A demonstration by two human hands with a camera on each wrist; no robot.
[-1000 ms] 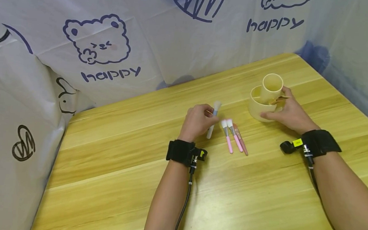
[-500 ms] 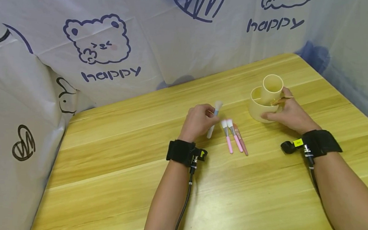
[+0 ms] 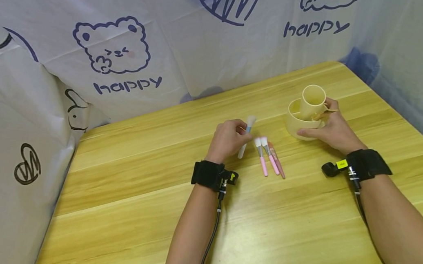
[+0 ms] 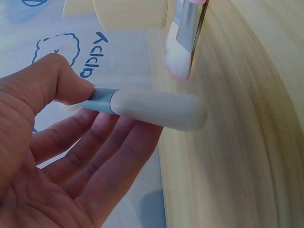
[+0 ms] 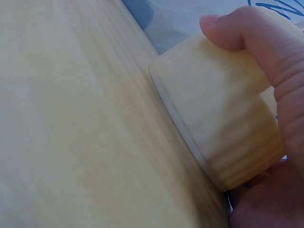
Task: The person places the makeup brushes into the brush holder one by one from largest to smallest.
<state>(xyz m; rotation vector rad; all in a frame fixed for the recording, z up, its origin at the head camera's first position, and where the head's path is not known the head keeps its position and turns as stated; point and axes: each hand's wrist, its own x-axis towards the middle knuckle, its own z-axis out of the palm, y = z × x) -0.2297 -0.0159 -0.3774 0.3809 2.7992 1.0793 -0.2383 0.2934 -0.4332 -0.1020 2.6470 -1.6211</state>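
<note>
White brush (image 3: 248, 129) mid-frame — L hand (image 3: 227, 137) pinches it, bristles up; pinch firmly, well off the bristles. R hand (image 3: 338, 130) grips cream holder (image 3: 306, 112), right of centre — steady it w/ light pressure, base flat.

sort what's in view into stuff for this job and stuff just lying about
Likely for the job:
white-handled makeup brush, in the left hand
cream divided holder, gripped by the right hand
two pink-handled brushes
dusty-pink brush

Just around:
wooden table
printed cloth backdrop
wrist cameras, worn

table (image 3: 263, 234) glare; wrist views seemingly soft
</note>
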